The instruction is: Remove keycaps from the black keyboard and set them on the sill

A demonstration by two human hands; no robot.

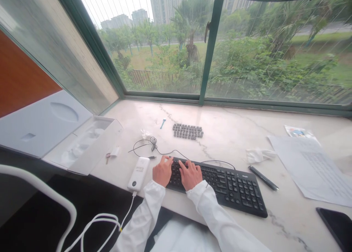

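Note:
A black full-size keyboard [242, 193] lies slightly slanted on the marble-patterned surface. My left hand [162, 171] is closed round its left end, with the fingertips at the upper left corner. Over the left part of the keys rests my right hand [191, 174], thumb and index finger apart and touching the upper rows. Both hands hide many of the keys, and anything small under the fingertips cannot be made out. Behind the keyboard, loose grey keycaps [187, 131] sit in several rows. A small blue tool [163, 123] lies to their left.
Left of the keyboard is a white power bank [139, 173] with a white cable. A black cable [154, 144] coils behind it, near an open white box [90, 145]. At right are a black pen [263, 177], crumpled tissue [260, 155], papers [310, 167] and a phone [335, 224].

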